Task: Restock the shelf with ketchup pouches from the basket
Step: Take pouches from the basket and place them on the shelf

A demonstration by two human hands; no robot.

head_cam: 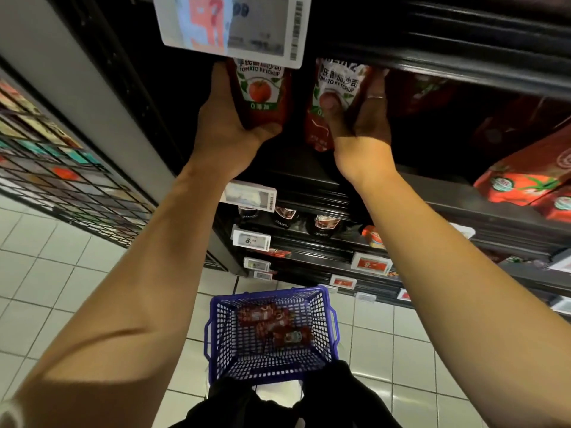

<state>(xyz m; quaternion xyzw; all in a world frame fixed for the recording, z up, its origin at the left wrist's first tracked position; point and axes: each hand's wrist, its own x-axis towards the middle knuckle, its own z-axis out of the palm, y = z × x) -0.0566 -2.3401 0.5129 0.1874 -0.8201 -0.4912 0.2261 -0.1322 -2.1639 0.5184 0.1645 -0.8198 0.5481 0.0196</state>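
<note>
Both arms reach up to the dark shelf [309, 168], each hand carrying one pouch. The left hand [228, 115] holds a red ketchup pouch with a white label and a tomato picture [261, 94]: the thumb lies under its bottom edge and the fingers run up its left side, so the pouch stays upright with its label to the front. The right hand [361, 118] grips a second red ketchup pouch of the same kind [327, 103], the thumb pressed on the front of the label and the fingers behind it. This one seems tilted a little. Both pouches are at the front of the shelf, just under a large white price tag [234, 26], and I think they are now being set in place side by side. Whether they already rest on the shelf I cannot tell. Down on the tiled floor stands a blue plastic mesh basket [216, 332], and several more red pouches [275, 325] lie in it, so the restocking is not finished.
</note>
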